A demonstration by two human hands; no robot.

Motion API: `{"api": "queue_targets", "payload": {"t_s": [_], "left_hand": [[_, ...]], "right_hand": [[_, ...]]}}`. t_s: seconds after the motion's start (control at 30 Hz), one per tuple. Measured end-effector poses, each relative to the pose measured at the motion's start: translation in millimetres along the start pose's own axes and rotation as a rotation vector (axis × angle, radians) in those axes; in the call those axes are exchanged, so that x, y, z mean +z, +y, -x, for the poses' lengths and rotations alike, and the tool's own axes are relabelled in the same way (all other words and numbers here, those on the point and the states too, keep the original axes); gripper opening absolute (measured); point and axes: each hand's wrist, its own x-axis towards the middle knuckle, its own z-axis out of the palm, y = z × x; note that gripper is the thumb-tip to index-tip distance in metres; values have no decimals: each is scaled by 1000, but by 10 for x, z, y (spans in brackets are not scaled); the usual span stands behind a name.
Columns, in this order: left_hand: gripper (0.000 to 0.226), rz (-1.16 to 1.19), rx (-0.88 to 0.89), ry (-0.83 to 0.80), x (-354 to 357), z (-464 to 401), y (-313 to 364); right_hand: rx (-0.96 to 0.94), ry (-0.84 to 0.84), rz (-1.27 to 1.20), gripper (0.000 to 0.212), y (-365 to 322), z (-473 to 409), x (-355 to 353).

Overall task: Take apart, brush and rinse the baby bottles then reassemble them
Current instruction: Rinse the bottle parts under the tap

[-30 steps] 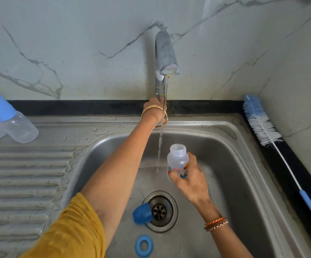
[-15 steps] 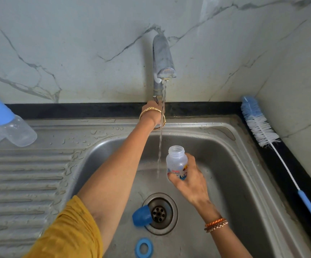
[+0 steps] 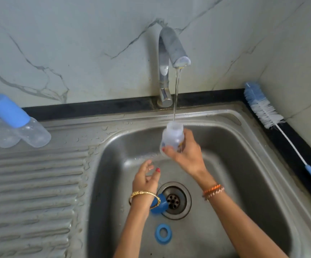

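Over the wet steel sink (image 3: pixel 244 164), the right hand (image 3: pixel 188 155) now grips the small clear plastic bottle (image 3: pixel 172 138) under the stream, left hand (image 3: pixel 145 180) off the tap, fingers loose and empty, so rinsing begins.

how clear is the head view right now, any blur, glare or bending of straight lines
Head view: the bottle and the right hand gripping it are smeared by motion blur, the left hand softer too; wide-angle distortion bows the sink rim and black counter edge; lighting is soft and even, with mild sheen on the tap and wet steel.
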Motion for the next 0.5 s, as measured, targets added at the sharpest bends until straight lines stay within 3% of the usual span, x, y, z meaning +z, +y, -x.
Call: {"api": "queue_targets", "payload": {"t_s": [0.07,0.2,0.33,0.43,0.5], "left_hand": [[41,-68,22,-33,14,3,-17],[39,-139,139,-6,-56,-81,38],[35,-197,204,59,-98,-168,56],[35,-173,207,34,-99,-125,95],[35,-126,210,26,-111,-117,112]], "right_hand": [[-25,80,-53,59,-123,-72,78],[81,-62,40,67,-138,-34,155],[-56,194,-62,70,-299,-105,36],[-45,-13,123,72,-354,-84,23],[-51,57,54,69,-353,-55,-11]]}}
